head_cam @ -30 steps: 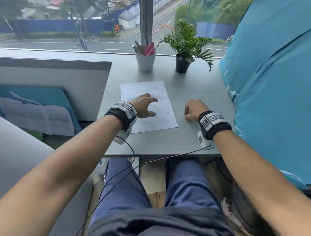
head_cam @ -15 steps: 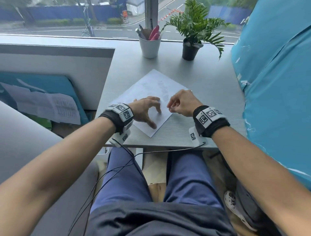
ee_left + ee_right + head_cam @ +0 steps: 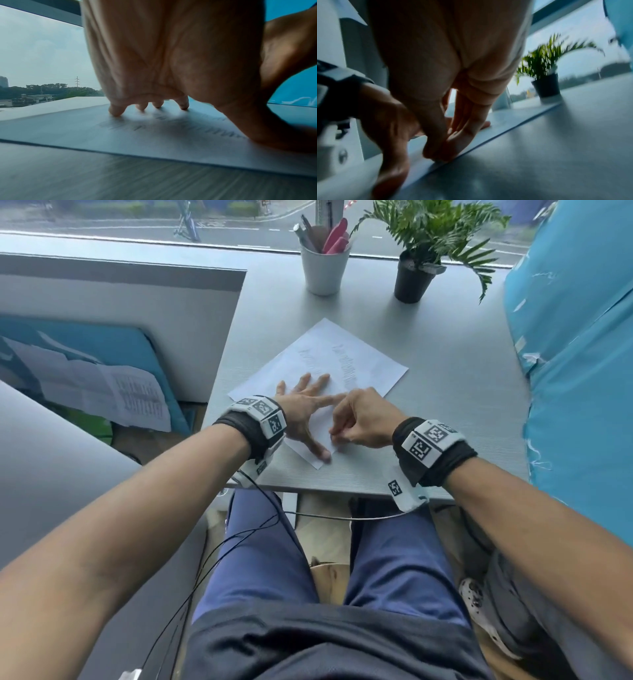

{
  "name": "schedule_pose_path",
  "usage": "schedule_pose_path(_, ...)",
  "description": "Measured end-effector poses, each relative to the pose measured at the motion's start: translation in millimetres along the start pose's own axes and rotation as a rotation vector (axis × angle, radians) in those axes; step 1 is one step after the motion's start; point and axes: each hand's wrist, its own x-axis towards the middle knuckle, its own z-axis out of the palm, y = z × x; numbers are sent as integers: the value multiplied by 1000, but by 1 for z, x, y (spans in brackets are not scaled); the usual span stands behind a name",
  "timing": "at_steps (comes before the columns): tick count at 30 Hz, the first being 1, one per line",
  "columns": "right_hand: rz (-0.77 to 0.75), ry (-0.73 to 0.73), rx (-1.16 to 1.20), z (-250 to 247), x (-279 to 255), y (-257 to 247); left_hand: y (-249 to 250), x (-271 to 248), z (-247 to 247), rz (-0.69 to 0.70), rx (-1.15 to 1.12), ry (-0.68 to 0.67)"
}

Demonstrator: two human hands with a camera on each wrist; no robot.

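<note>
A white printed paper sheet point(image 3: 359, 361) lies turned cornerwise on the grey desk point(image 3: 462, 412), one corner near the front edge. My left hand point(image 3: 308, 409) lies flat on it, fingers spread, thumb toward the near corner; in the left wrist view its fingertips point(image 3: 116, 111) press the paper point(image 3: 120, 138). My right hand point(image 3: 337, 436) is curled beside the left one. In the right wrist view, the right hand point(image 3: 440, 152) brings thumb and fingertips together on the paper's near right edge point(image 3: 498, 128).
A white cup with pens point(image 3: 323, 268) and a potted plant point(image 3: 411, 278) stand at the back of the desk by the window. A blue-covered bulk point(image 3: 575, 371) borders the desk's right side, a grey partition point(image 3: 120, 302) its left. Cables hang below the front edge.
The sheet has turned from straight to cornerwise and slid nearer. My left hand has flattened out on it, and my right hand has come in from the bare desk onto the sheet's edge.
</note>
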Motion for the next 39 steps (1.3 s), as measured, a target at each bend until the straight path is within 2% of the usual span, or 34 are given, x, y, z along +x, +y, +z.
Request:
schedule_pose_path(4,78,137,34,-10,9,10,0,4,0,-17,3,-12)
schedule_pose_path(8,3,-7,-21,0,6,1,-1,4,1,-21,1,-18)
schedule_pose_path(12,93,135,-34,-14,15,9,3,4,1,-33,9,-15)
schedule_pose_path(16,-1,-34,-72,0,8,-4,3,1,3,-21,4,-19)
schedule_pose_path(18,75,62,-60,-13,15,5,4,0,4,-14,8,-21)
schedule_pose_path(20,91,131,-55,-16,16,8,5,0,4,-16,12,-18)
schedule_pose_path(23,-25,-66,-84,3,2,-8,4,-2,4,-2,20,-32)
schedule_pose_path(24,-23,-80,-85,2,3,-8,2,-3,4,9,17,-29)
schedule_pose_path(27,87,95,-73,-19,17,6,-1,-2,7,35,-5,-9)
schedule_pose_path(28,84,107,-76,-18,17,7,-1,-2,8,31,-9,-4)
schedule_pose_path(31,-41,-84,-107,3,6,-10,-2,-2,8,27,-10,-12)
schedule_pose_path(32,-45,-86,-112,2,7,-9,-2,-2,7,31,-7,-9)
schedule_pose_path(34,55,32,-84,-13,16,2,-2,-1,7,31,-9,-8)
schedule_pose_path(36,71,102,-97,-18,18,4,-2,-1,8,21,-1,-3)
schedule_pose_path(39,-48,-102,-152,5,4,-14,1,-2,6,0,3,-20)
